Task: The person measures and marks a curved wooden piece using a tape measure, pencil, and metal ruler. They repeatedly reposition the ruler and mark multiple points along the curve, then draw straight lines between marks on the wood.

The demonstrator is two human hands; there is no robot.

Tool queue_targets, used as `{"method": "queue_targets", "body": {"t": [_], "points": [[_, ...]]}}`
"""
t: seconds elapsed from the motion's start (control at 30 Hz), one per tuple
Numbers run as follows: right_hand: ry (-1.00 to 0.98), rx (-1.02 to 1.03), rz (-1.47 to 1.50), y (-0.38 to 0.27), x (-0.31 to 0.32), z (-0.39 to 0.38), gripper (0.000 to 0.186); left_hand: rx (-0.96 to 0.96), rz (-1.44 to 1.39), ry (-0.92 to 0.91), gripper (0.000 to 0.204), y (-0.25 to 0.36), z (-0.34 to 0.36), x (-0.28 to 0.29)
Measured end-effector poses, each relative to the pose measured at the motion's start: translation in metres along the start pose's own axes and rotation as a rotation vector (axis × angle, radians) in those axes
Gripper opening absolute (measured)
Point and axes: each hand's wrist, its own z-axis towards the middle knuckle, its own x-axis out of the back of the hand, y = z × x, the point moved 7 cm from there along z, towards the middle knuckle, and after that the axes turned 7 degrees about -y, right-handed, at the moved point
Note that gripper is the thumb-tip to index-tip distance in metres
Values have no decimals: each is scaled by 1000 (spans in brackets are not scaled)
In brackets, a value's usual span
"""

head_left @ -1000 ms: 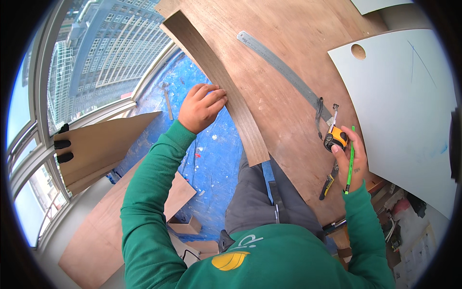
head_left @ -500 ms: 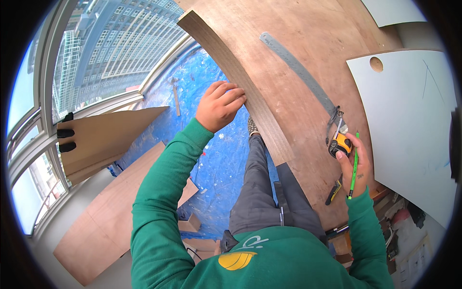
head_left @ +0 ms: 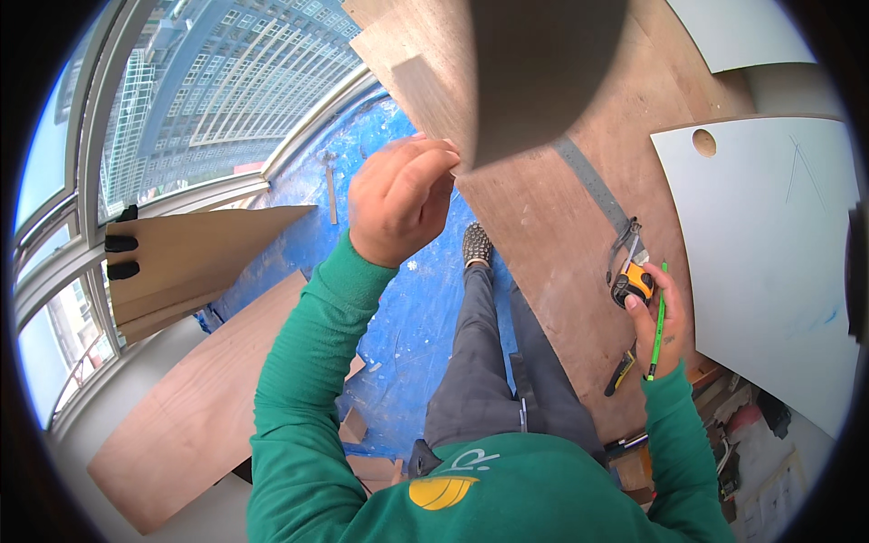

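Observation:
My left hand (head_left: 400, 197) grips the wooden strip (head_left: 532, 77), now raised close to the camera, dark and blurred, hiding part of the plywood board (head_left: 525, 262). My right hand (head_left: 660, 328) holds a yellow-and-black tape measure (head_left: 635, 286) and a green pencil (head_left: 657, 341). The tape measure is over the right end of a metal ruler (head_left: 587, 181) lying on the board; some dark and metal pieces there are too small to make out. A utility knife (head_left: 619, 373) lies just below my right hand.
A white panel (head_left: 769, 253) stands at the right, another (head_left: 742, 27) above it. Left are tall windows (head_left: 217, 109), a leaning brown panel (head_left: 190, 262) and a plywood sheet (head_left: 199, 398). A blue plastic sheet (head_left: 398, 344) covers the floor around my legs and shoe (head_left: 477, 244).
My left hand has lifted the strip off the plywood board, up toward the camera. My right hand has stayed near the ruler with tape measure and pencil.

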Motion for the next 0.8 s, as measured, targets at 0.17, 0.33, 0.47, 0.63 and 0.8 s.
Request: {"method": "queue_targets", "body": {"t": [0.17,0.33,0.47,0.63,0.8], "points": [[10,42,-8,-6,4,2,52,550,-843,361,33,-17,29,51],[25,61,5,-3,10,3,52,1044,-1211,74,30,-26,-2,-35],[34,20,13,1,16,2,52,1126,-1090,68,28,-49,-49,-97],[15,17,-38,-1,15,5,51,823,-266,-30,28,-78,-54,-105],[-20,12,-57,-3,6,12,51,663,119,10,38,-75,-58,-115]]}}
